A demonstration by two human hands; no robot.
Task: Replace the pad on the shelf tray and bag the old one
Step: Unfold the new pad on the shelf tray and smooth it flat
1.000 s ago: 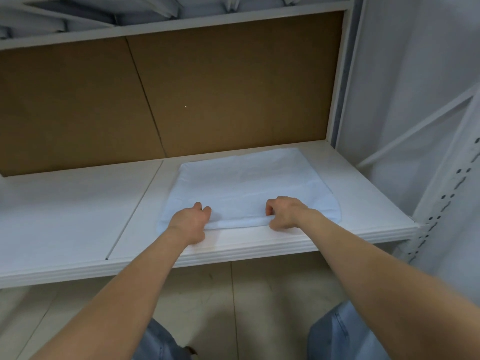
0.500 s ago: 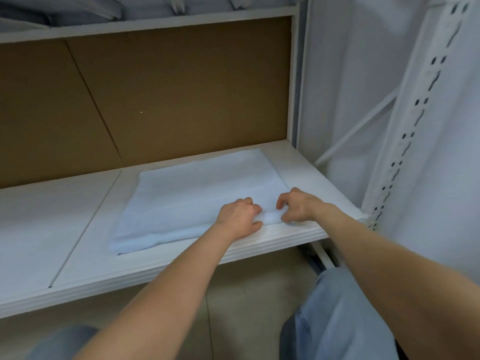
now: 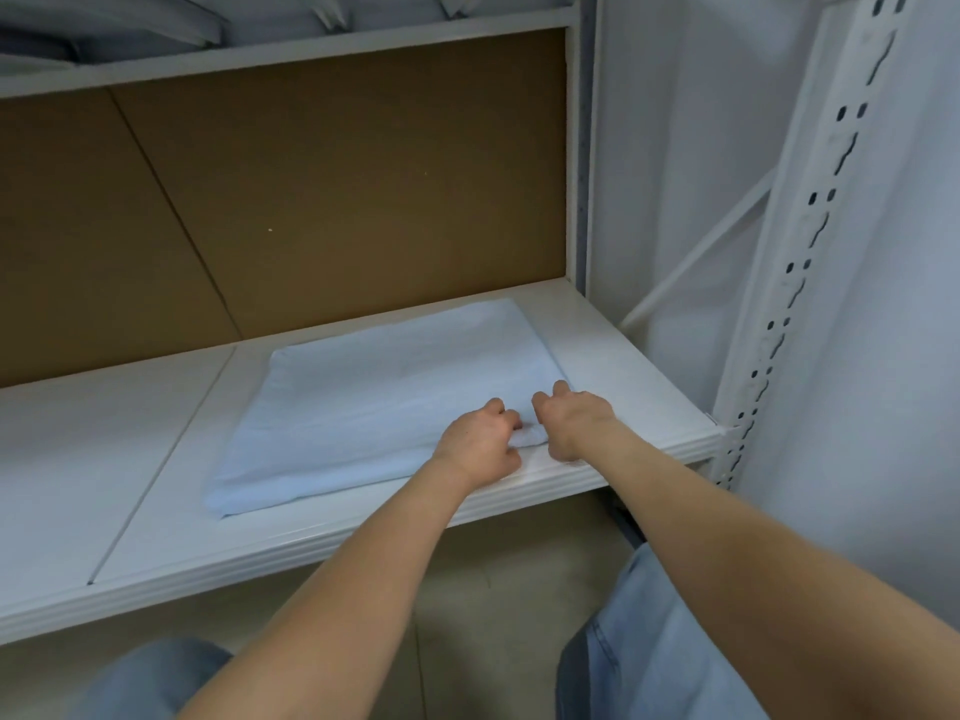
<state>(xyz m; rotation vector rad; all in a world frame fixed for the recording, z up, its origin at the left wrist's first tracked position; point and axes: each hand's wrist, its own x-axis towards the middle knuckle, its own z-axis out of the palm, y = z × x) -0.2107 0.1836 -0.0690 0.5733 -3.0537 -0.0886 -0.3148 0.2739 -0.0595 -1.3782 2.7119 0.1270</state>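
Observation:
A pale blue folded pad (image 3: 384, 392) lies flat on the white shelf tray (image 3: 623, 366), toward its right end. Both hands are side by side at the pad's front right corner. My left hand (image 3: 480, 439) has its fingers curled over the pad's front edge and grips it. My right hand (image 3: 574, 420) pinches the same corner from the right, fingers curled on the fabric. A small bunch of cloth shows between the two hands. No bag is in view.
A brown board (image 3: 332, 200) backs the shelf. A white perforated upright (image 3: 810, 241) stands at the right, with a white covered wall behind it. Another shelf edge (image 3: 291, 54) runs overhead. My knees in jeans (image 3: 660, 641) are below the tray.
My left hand slid right along the pad's front edge until it met my right hand at the front right corner. The view shifted to the right.

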